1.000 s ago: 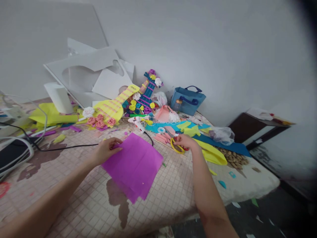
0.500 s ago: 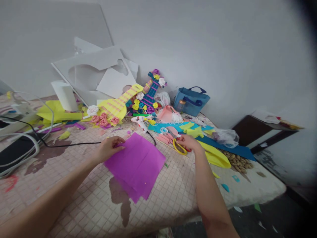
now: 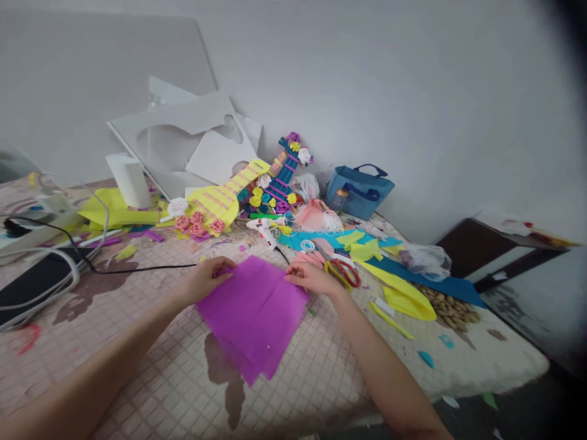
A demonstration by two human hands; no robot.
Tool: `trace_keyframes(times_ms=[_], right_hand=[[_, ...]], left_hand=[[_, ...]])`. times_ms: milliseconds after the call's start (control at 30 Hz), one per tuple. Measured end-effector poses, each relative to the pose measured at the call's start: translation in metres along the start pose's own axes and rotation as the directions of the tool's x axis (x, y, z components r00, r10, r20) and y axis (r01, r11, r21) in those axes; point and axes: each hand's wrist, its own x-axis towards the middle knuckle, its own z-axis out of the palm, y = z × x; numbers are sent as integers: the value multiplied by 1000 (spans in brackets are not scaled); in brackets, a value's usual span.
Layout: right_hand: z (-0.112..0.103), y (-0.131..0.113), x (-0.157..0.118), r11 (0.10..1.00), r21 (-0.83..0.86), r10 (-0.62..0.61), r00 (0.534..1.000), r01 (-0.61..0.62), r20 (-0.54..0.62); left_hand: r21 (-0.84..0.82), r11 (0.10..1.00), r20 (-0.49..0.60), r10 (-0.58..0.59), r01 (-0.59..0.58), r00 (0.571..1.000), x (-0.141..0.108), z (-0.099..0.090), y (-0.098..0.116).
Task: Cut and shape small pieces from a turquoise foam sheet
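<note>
Sheets of purple paper (image 3: 257,318) lie turned at an angle on the tiled-pattern tablecloth, their lower corners slightly offset. My left hand (image 3: 208,280) pinches the upper left edge of the paper, fingers closed. At the upper right edge, my right hand (image 3: 312,278) has its thumb and fingers closed on the paper. Just beyond my right hand rest scissors with red and yellow handles (image 3: 345,272). A white glue gun (image 3: 265,233) lies behind the paper, with its black cord running under or behind it.
Behind are a yellow paper guitar (image 3: 215,205), a blue flowered guitar (image 3: 287,171), white boards (image 3: 178,125) and a blue bag (image 3: 360,190). Yellow paper (image 3: 408,296) and nuts (image 3: 452,308) lie right. Cables (image 3: 68,263) and a white roll (image 3: 131,182) stand left.
My right hand has left the scissors and moved left to the purple paper's edge. The scissors now lie on the table. The view has shifted slightly.
</note>
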Motion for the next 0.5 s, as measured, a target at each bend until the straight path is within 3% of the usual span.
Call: trace_keyframes(times_ms=[267, 500], right_hand=[[4, 6, 4, 990, 142, 12, 999, -17, 36], [6, 8, 3, 974, 215, 52, 993, -75, 109]], left_hand=[[116, 993, -14, -30, 31, 999, -3, 10, 3], [30, 999, -51, 15, -13, 999, -2, 8, 10]])
